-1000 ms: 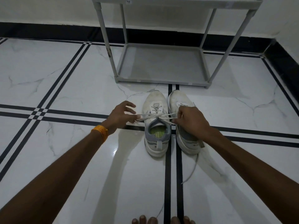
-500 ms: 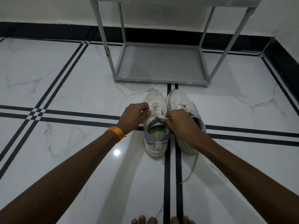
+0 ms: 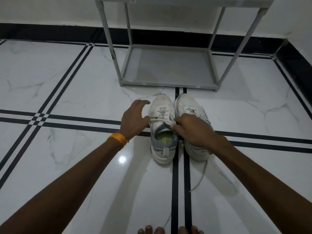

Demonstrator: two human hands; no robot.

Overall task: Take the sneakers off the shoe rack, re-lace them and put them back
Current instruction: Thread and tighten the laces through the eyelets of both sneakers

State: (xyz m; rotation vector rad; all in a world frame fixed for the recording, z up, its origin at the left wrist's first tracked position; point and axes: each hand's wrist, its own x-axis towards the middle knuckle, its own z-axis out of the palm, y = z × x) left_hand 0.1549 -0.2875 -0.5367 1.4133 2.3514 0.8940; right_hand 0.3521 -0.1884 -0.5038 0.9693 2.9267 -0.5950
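My bare toes (image 3: 170, 230) at the bottom edge, on the white marble floor (image 3: 67, 166) with black inlay stripes. Loose lace end (image 3: 201, 174) trails from the right sneaker (image 3: 187, 105) back toward me. Both sneakers on the floor, side by side, touching, toes pointing at the rack. My right hand (image 3: 194, 130) lies over the right sneaker's collar, fingertips pinched together at the left sneaker's (image 3: 162, 125) tongue edge; can't tell if a lace is in the pinch. My left hand (image 3: 135, 120), orange thread band (image 3: 118, 140) on the wrist, is spread, fingers apart, holding nothing, just left of the left sneaker. Beyond: grey shoe rack (image 3: 168, 83), bottom shelf bare, against the wall.
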